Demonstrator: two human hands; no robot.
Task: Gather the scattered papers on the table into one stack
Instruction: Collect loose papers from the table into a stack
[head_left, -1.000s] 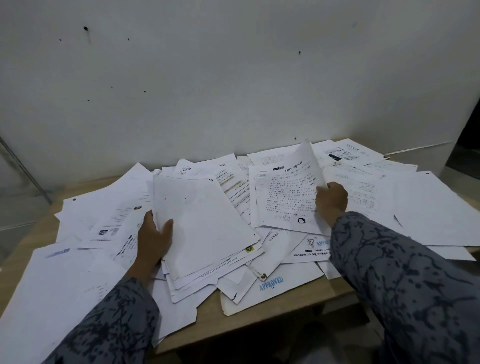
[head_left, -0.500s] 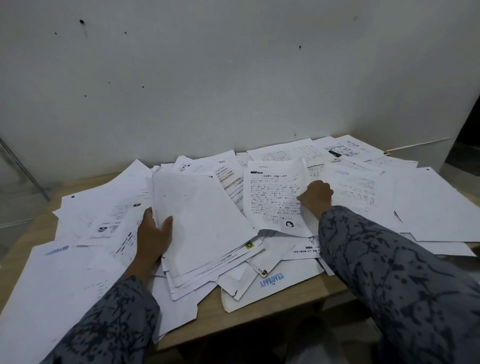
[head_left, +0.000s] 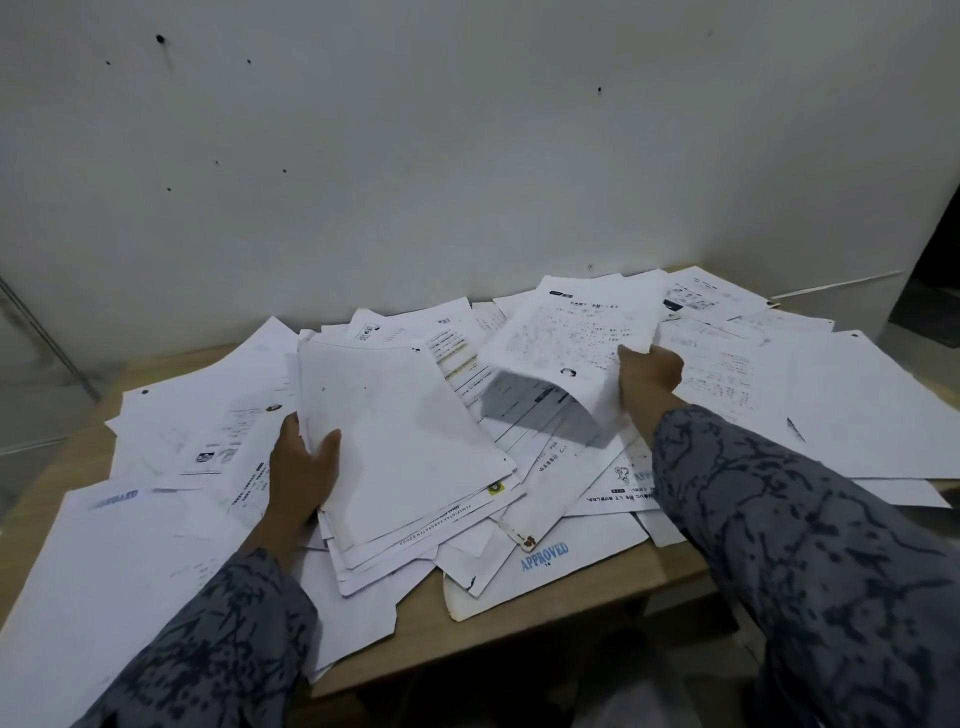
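Left hand (head_left: 301, 467) grips stack (head_left: 400, 441) at left edge, thumb on top. Right hand (head_left: 649, 371) pinches lifted sheet (head_left: 571, 338) at right edge; scattered papers (head_left: 857, 405) beyond.

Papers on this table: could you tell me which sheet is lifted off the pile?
The printed sheet gripped by the right hand: it curls up, casting a shadow on papers below, while the other loose sheets lie flat.

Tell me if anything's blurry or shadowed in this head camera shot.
Head view: dim, flat light; the lifted sheet in the right hand is motion-blurred and throws a dark shadow on the papers beneath; wide-angle bowing bends the table edge.
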